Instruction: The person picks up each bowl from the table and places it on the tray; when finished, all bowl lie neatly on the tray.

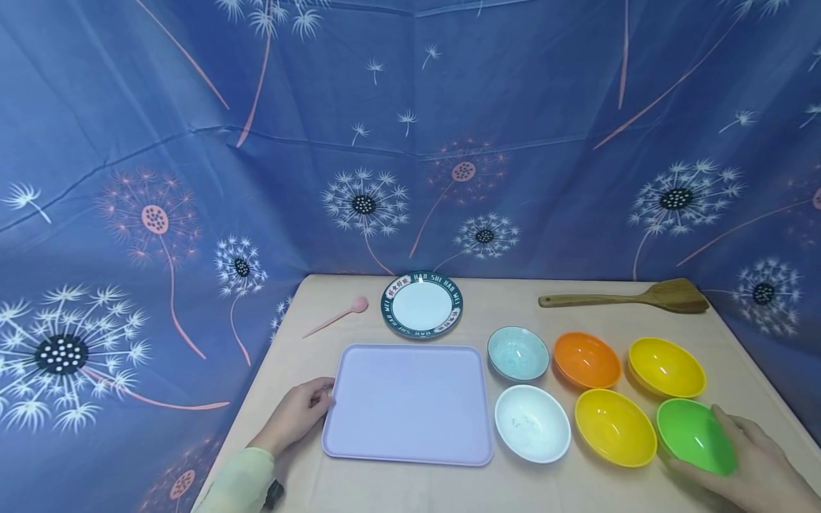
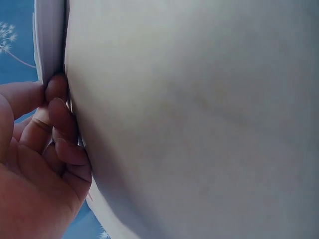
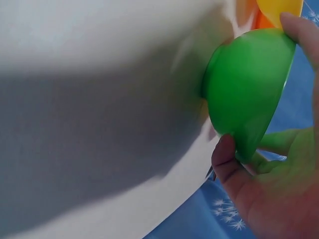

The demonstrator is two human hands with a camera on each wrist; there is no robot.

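Note:
On the left, my left hand (image 1: 296, 413) pinches the left edge of a lilac rectangular tray (image 1: 409, 406) lying flat on the table. The left wrist view shows thumb and fingertips at the edge of the tray (image 2: 51, 40), the other fingers curled. At the right front, my right hand (image 1: 760, 459) grips a green bowl (image 1: 694, 433). In the right wrist view, fingers spread around the rim of the green bowl (image 3: 249, 79), one at each side. Beside it are a front yellow bowl (image 1: 616, 427) and a back yellow bowl (image 1: 667, 367).
A white bowl (image 1: 532, 424), pale blue bowl (image 1: 518, 353) and orange bowl (image 1: 586, 360) stand right of the tray. Behind lie a pink spoon (image 1: 358, 305), a green-rimmed plate (image 1: 421, 305) and a wooden spatula (image 1: 673, 296). Blue dandelion cloth (image 1: 545, 192) hangs behind the table.

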